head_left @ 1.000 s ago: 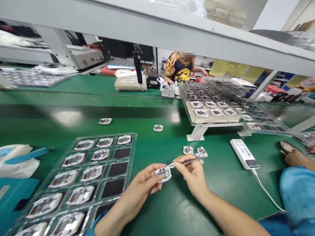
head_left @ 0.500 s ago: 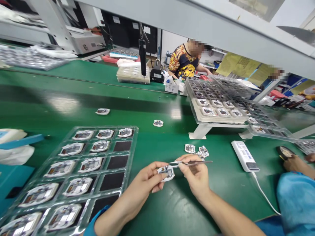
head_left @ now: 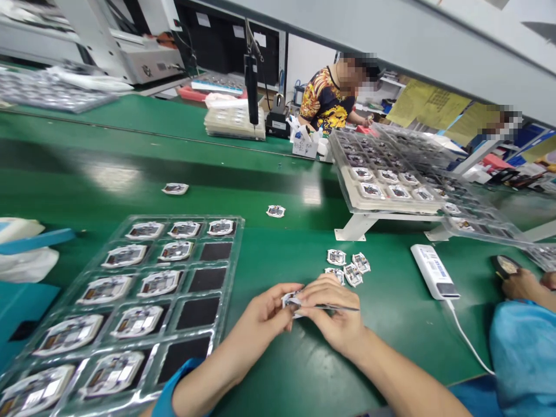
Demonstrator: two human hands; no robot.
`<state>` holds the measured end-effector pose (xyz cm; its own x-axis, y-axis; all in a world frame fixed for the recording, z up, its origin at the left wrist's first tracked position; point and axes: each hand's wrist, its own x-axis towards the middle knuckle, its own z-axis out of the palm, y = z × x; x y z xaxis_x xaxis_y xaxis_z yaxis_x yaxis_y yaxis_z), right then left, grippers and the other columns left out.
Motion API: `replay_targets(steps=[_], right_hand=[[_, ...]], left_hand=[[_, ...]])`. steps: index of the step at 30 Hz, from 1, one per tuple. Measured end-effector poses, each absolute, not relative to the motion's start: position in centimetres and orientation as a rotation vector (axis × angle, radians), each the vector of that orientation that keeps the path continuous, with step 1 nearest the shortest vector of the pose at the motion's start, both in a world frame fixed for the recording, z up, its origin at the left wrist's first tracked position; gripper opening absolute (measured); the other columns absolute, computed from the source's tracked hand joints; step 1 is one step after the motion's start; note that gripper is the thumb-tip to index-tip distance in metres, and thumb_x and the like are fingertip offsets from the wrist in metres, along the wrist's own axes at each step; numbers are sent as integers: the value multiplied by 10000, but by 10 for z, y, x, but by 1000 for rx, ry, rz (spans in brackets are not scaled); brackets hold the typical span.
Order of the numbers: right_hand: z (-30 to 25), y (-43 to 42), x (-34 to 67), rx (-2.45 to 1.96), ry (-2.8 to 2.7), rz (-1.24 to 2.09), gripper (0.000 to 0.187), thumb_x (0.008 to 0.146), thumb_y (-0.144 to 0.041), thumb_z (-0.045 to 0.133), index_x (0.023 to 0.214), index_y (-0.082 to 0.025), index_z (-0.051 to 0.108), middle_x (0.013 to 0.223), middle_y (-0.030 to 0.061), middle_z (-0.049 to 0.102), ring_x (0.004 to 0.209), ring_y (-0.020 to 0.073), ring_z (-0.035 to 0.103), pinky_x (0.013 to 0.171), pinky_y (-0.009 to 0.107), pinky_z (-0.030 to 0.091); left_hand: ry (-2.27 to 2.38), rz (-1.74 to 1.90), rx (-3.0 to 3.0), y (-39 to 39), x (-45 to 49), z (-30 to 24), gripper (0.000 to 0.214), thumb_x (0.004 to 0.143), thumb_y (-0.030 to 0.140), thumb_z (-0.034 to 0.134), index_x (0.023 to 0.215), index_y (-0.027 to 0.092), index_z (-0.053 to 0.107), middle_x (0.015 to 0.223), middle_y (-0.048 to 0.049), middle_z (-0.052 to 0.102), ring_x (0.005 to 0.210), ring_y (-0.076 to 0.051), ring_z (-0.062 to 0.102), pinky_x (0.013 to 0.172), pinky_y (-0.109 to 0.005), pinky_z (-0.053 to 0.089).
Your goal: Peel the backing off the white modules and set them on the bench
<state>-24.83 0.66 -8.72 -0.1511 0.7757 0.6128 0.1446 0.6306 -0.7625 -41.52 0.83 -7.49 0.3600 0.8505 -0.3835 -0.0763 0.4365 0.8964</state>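
My left hand (head_left: 263, 317) is closed on a small white-framed electronic module (head_left: 286, 299), pinched between thumb and fingers. My right hand (head_left: 336, 315) is closed around metal tweezers (head_left: 345, 308), whose handle end points right. Its fingers cover much of the module, and the tweezer tips are hard to make out there. Just beyond my right hand, several similar loose modules (head_left: 360, 262) lie on the green bench. To the left of my left hand is a clear plastic tray (head_left: 237, 255); modules fill its left and middle columns, while most right-column pockets show dark padding.
A white device (head_left: 430, 269) with a cable lies at right, near a co-worker's hand (head_left: 519, 285). Stacked trays (head_left: 391, 204) rest on a raised white stand. Two single modules (head_left: 275, 211) lie farther back. A black electric screwdriver (head_left: 251, 87) hangs behind. Another person (head_left: 328, 98) works opposite.
My right hand has moved left and closer over the module, bringing the tweezers with it and covering more of the module. The loose modules beyond it show more fully. The view has shifted slightly.
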Motion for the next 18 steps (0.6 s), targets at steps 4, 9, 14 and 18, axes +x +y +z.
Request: replay_targets(steps=[4, 9, 14, 18], right_hand=[[-84, 6, -246, -874, -1552, 770, 105, 807, -156, 774, 836, -246, 729, 821, 34, 786, 795, 209, 727, 766, 361, 518], [-83, 6, -245, -944, -1187, 1143, 53, 840, -236, 737, 844, -244, 685, 828, 9, 735, 765, 166, 689, 700, 296, 528], [-84, 9, -245, -971, -1121, 1264, 139, 805, -312, 769, 806, -220, 665, 800, 7, 716, 747, 155, 661, 705, 283, 511], [-83, 12, -243, -1023, -1071, 1357, 222, 763, -374, 795, 774, -209, 646, 752, -7, 695, 686, 139, 632, 665, 267, 497]], left_hand=[[1066, 737, 949, 9, -414, -74, 353, 692, 374, 732, 980, 172, 697, 706, 17, 613, 598, -122, 476, 569, -256, 361], [1139, 737, 868, 12, -417, -75, 409, 733, 474, 697, 1008, 173, 714, 736, 5, 611, 602, -121, 478, 556, -243, 350], [1142, 739, 877, 12, -420, -74, 406, 730, 483, 707, 1003, 183, 713, 772, -2, 628, 628, -128, 486, 588, -251, 371], [1136, 733, 876, 12, -419, -72, 388, 756, 477, 688, 1002, 178, 715, 737, 0, 613, 616, -133, 481, 566, -252, 342]])
